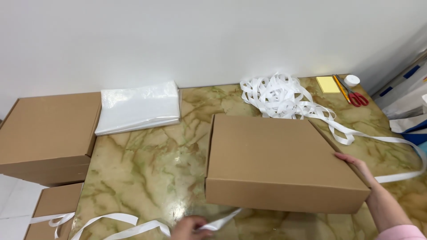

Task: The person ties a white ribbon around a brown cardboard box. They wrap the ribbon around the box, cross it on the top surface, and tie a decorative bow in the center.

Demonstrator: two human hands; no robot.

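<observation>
A closed brown cardboard box (275,155) lies on the marbled tabletop (147,164). My right hand (356,166) rests against the box's right edge, fingers on its top corner. At the bottom edge of the view my left hand (189,228) pinches a white ribbon (120,224) that runs left along the table's front and passes under the box's near left corner. The same ribbon seems to come out on the right side (400,175) and lead back to a loose pile of white ribbon (278,95) behind the box.
A stack of clear plastic bags (138,106) lies at the back left. Two more cardboard boxes (46,133) (53,206) stand left of the table. Yellow sticky notes (328,84), red-handled scissors (353,93) and a white tape roll (352,80) sit at the back right corner.
</observation>
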